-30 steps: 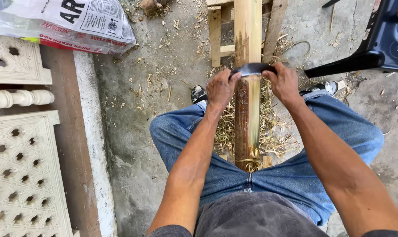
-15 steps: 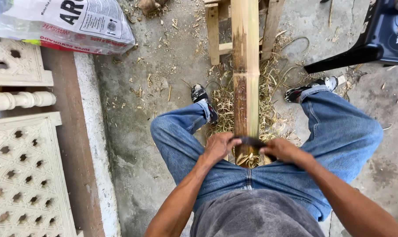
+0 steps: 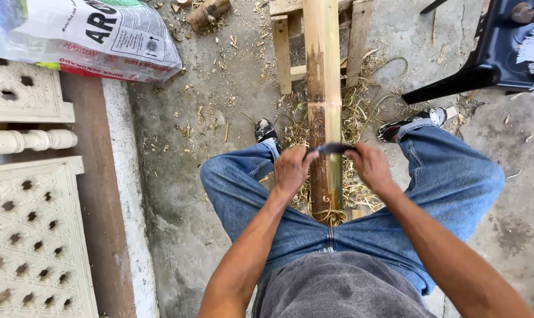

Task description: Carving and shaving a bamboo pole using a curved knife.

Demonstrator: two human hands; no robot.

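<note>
mid-frame, our left hand (image 3: 292, 169) and right hand (image 3: 370, 166), fingers clamped on the drawknife (image 3: 330, 148), are scraping the bamboo pole (image 3: 323, 88); next needs even pull.

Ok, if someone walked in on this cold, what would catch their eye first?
First, the long bamboo pole running up the middle between the seated person's knees, with the left hand and right hand gripping a dark curved blade laid across it. Pale curled shavings litter the concrete around the feet. At top left lies a bulging printed sack, above white lattice panels.
</note>
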